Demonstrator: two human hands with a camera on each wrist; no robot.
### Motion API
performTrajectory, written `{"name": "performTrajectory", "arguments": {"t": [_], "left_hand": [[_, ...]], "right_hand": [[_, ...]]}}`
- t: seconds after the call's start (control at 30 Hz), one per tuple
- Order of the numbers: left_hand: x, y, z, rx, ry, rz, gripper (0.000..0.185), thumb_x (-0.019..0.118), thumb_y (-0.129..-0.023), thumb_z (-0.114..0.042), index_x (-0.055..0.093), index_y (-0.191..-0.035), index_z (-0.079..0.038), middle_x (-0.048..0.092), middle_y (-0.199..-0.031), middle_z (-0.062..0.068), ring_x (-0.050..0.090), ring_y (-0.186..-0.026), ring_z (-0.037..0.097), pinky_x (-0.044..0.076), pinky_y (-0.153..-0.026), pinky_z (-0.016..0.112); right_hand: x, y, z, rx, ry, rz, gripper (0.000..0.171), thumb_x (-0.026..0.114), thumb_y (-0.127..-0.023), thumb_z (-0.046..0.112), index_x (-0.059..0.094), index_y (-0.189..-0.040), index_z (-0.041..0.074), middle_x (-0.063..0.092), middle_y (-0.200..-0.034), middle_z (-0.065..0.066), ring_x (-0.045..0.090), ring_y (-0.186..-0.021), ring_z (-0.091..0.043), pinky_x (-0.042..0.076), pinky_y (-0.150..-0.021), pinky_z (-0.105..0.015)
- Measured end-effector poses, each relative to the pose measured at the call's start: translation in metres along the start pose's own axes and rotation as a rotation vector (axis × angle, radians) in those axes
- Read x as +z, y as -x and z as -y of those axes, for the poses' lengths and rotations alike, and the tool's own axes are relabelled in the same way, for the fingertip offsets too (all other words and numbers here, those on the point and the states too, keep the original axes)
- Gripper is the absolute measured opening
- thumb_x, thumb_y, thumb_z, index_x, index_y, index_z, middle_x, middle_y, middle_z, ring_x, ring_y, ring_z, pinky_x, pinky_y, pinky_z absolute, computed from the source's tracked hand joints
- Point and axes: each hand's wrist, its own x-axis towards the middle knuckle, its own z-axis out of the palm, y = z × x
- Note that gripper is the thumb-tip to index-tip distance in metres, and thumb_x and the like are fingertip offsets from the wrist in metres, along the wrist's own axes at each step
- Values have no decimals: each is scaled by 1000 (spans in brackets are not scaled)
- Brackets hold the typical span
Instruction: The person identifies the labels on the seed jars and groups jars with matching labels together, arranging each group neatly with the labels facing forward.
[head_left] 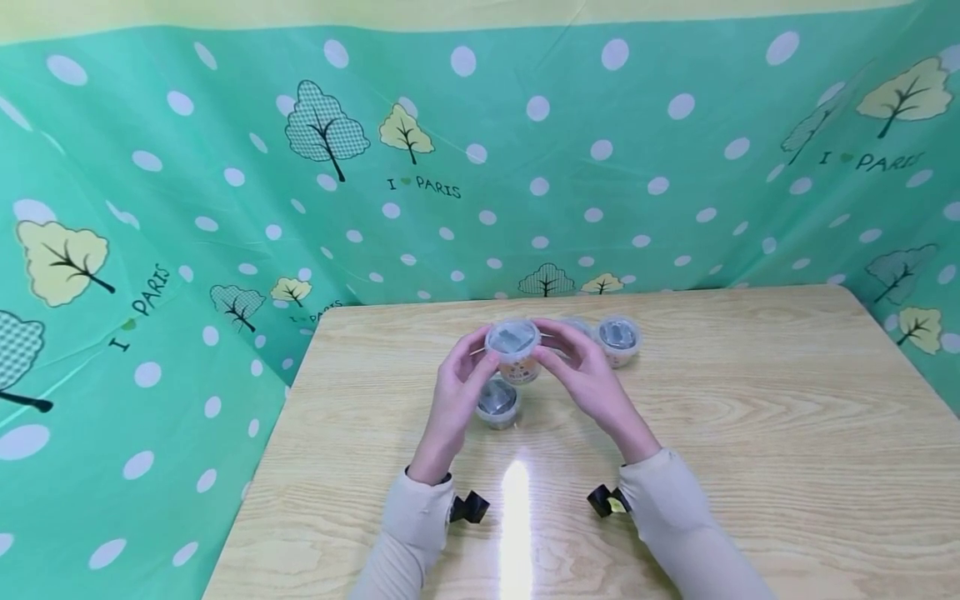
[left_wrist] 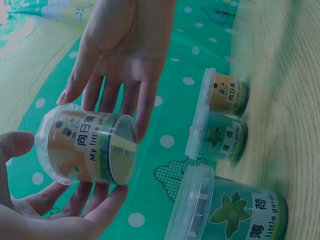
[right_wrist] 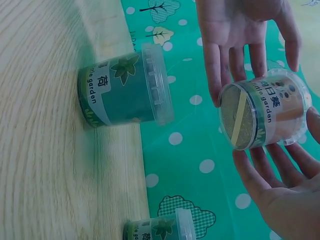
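Note:
Both hands hold a small clear plastic tub (head_left: 514,354) with a lid and an orange "My little garden" label, raised above the table. My left hand (head_left: 456,387) grips its left side, thumb near the lid and fingers along the wall. On the opposite side, my right hand (head_left: 588,382) holds it in the same way. The tub's underside (right_wrist: 239,117) shows a pale strip in the right wrist view. Just below the hands stands a green-labelled tub (head_left: 498,404). Behind the right hand, another green-labelled tub (left_wrist: 220,137) is partly hidden in the head view.
An orange-labelled tub (head_left: 618,342) stands upright at the back, right of the hands. The wooden table (head_left: 750,417) ends at a green dotted curtain (head_left: 540,167) behind and at the left. Black wrist mounts (head_left: 469,507) sit at the sleeves.

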Motion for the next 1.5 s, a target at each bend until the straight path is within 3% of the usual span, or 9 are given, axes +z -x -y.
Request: {"name": "performTrajectory", "arguments": {"t": [0.17, 0.7, 1.13, 1.5], "left_hand": [[-3, -3, 4, 1, 19, -27, 41, 61, -99, -19, 53, -138, -7, 56, -133, 15, 58, -122, 28, 52, -102, 33], [0, -14, 10, -24, 65, -34, 44, 63, -98, -18, 53, -139, -7, 56, -135, 15, 57, -123, 28, 52, -103, 34], [-13, -16, 13, -16, -3, -103, 43, 68, -94, -13, 56, -136, -7, 60, -132, 13, 59, -120, 28, 51, -103, 31], [-21, -20, 19, -34, -44, -129, 43, 68, -94, -12, 57, -135, -8, 60, -132, 12, 57, -122, 26, 49, -106, 32]], "right_hand": [[3, -5, -1, -24, 3, 23, 46, 62, -99, 17, 50, -142, 5, 52, -143, -12, 51, -130, -29, 41, -114, -44], [-3, -14, -6, -24, 88, 18, 47, 63, -98, 20, 51, -142, 7, 57, -138, -12, 54, -127, -27, 48, -108, -40], [13, -22, -14, -44, 61, 17, 47, 63, -98, 17, 51, -141, 5, 57, -138, -15, 54, -126, -31, 51, -105, -37], [21, -28, -20, -12, 73, 4, 45, 62, -97, 10, 51, -140, 3, 56, -139, -17, 54, -127, -31, 51, -104, -35]]}}
